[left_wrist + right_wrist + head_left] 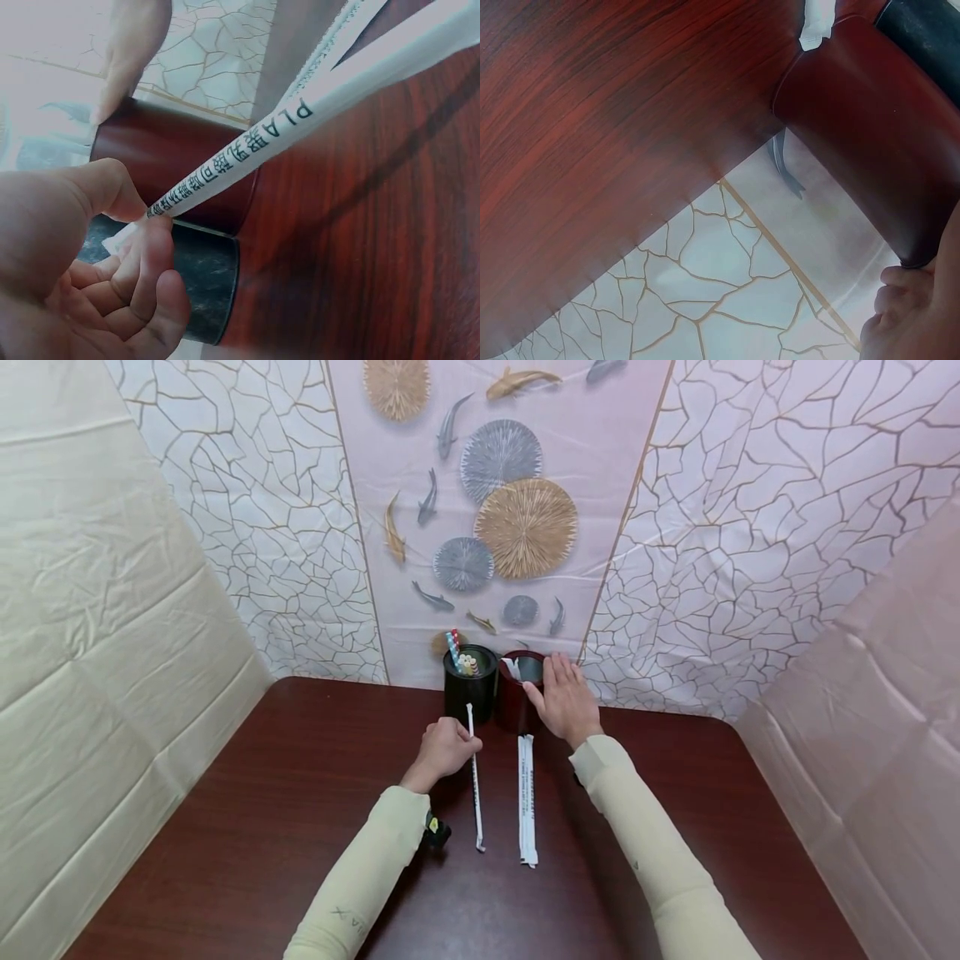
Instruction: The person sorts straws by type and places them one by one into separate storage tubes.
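Between thumb and index finger, my left hand [444, 748] pinches a straw in a white paper wrapper [476, 802] near its upper part. Dark printed characters run along this wrapper [240, 154] in the left wrist view. My right hand [566, 700] lies against the right side of a dark red cylindrical cup [513, 712], fingers straight and thumb by the rim. Part of that hand [919, 307] shows beside the cup's upper end in the right wrist view. White wrapper paper [511, 667] sticks up inside the red cup. More white-wrapped straws [527, 802] lie on the table before it.
A black cup [459, 700] stands just left of the red one and holds several patterned straws [453, 652]. Both cups are near the back edge of the dark red wooden table [300, 777]. Patterned cloth [300, 527] hangs behind the table.
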The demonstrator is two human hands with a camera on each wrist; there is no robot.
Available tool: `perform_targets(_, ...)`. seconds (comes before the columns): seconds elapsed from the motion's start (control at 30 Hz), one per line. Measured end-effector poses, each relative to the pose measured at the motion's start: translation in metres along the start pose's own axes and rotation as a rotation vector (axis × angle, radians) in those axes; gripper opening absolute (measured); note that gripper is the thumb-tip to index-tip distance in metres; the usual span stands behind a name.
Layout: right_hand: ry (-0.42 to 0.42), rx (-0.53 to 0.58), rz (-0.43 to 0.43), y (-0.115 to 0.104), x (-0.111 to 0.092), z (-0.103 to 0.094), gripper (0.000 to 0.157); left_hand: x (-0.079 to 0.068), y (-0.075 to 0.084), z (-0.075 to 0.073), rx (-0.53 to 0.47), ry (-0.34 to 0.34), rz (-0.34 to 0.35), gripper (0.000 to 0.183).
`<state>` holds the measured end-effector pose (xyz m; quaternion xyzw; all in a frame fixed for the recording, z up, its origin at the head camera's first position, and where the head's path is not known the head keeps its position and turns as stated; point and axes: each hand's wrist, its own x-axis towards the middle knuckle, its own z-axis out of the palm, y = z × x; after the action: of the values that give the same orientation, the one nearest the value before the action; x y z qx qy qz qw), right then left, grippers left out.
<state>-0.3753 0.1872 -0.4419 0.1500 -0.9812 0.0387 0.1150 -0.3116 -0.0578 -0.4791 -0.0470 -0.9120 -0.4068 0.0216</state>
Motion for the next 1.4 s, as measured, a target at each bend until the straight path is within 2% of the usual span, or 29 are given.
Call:
perform_targets(0.13, -0.01, 0.012, 0.007, 0.001, 0.0, 0.0, 0.079, 0.001, 0.004, -0.007, -0.024, 0.032, 0.007, 0.015)
perform_targets(0.37, -0.011, 0.004, 0.004, 0.001, 0.001, 0.001, 0.08, 0.005, 0.017, -0.025, -0.072, 0.137, 0.083, 0.012)
perform_targets(0.63, 0.011, -0.011, -0.004, 0.002, 0.002, -0.003, 0.078, 0.006, 0.046, -0.054, -0.109, 0.257, 0.198, 0.014)
perform_targets(0.83, -0.006, 0.001, 0.001, 0.002, 0.001, 0.0, 0.079, 0.01, 0.07, -0.073, -0.134, 0.355, 0.307, 0.011)
perform_targets(1.13, -0.012, -0.004, 0.013, 0.005, 0.0, 0.005, 0.08, 0.019, 0.1, -0.093, -0.099, 0.47, 0.432, 0.01)
perform_targets(1.4, 0.023, 0.002, -0.008, 0.001, 0.0, 0.002, 0.077, 0.027, 0.121, -0.109, -0.103, 0.565, 0.539, 0.01)
